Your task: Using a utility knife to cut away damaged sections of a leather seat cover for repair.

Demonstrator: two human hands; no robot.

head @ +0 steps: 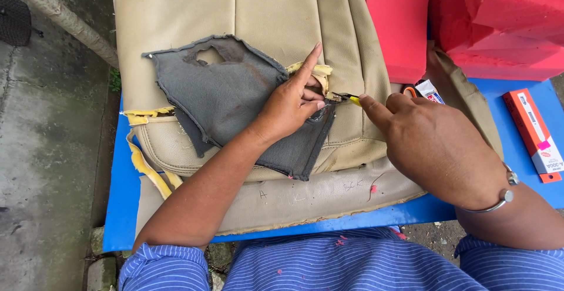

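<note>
Head view: beige seat cover [276,15] spread on blue bench [117,197], grey fabric piece [223,94] on top. Left hand [288,106] presses grey fabric, index finger extended, grasping nothing. Right hand [435,144] closed around yellow-tipped cutting tool [351,98] at the seam. Red foam blocks [499,21] behind; orange box [534,132] right

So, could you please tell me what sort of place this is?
Probably an outdoor upholstery workbench: a beige seat cover lies on a blue table, red foam blocks stand behind, wet concrete alongside.
</note>
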